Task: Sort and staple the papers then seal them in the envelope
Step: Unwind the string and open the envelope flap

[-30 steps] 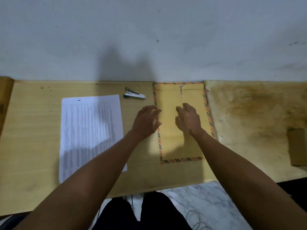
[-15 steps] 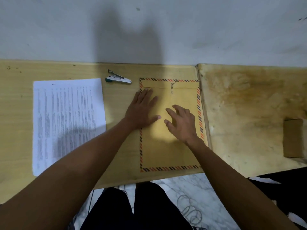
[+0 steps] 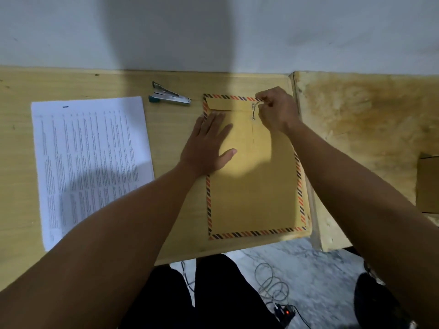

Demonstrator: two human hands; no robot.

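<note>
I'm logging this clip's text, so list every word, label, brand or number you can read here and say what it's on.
No text here can be read.
Printed sheet: many rows of small print and a short dark mark near its top, all too small and blurred to read.
Envelope: only a striped border, no writing visible.
Stapler: no brand or label legible.

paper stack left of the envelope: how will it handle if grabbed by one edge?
The paper stack looks thin and lies flat on the desk, so it would probably droop when lifted by an edge. No staple or clip is visible, and the stapler lies apart, so sheets may fan or slide. Probably light.
</note>
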